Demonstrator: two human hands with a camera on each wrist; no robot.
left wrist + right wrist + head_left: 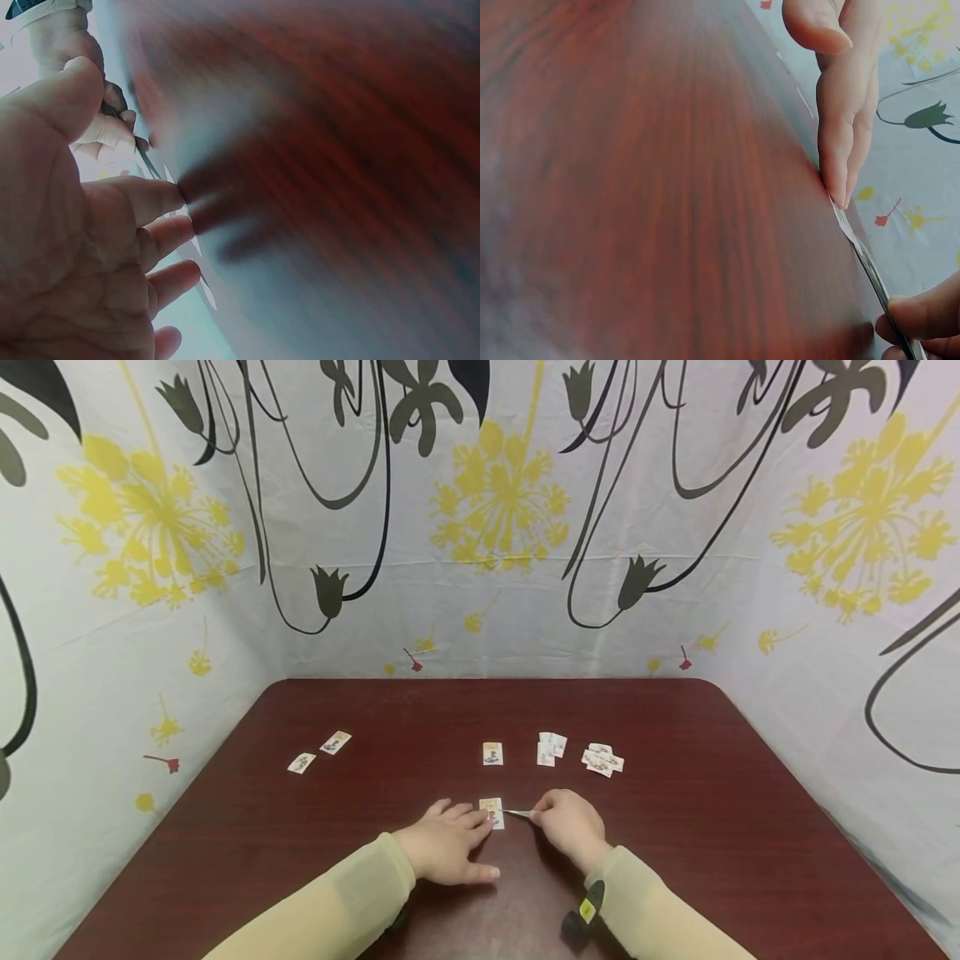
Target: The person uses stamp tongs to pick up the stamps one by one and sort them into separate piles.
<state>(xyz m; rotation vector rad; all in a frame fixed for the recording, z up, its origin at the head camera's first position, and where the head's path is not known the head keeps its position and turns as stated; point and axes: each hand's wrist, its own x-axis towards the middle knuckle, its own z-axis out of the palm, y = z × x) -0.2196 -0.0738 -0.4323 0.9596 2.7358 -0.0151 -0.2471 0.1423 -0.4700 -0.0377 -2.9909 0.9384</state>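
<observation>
A small printed card (491, 804) lies on the table in front of me. My left hand (444, 845) rests palm down beside it, fingers spread and fairly straight, with fingertips on the card's left side. My right hand (573, 828) pinches slim metal tweezers (517, 813) from the right, their tip over the card. Seen from the right wrist, the tweezers (870, 266) run low over the tabletop, their tip close by the left hand's fingertips (840, 196). Dark shadows from the left fingers (171, 238) fall on the wood in the left wrist view.
Beyond the hands lies a single card (492, 753). Right of it are a small overlapping group of cards (551, 747) and a looser pile (602, 760). Two separate cards (302, 763) (335, 742) lie at the left. A patterned curtain (487, 635) surrounds the dark red table (405, 710).
</observation>
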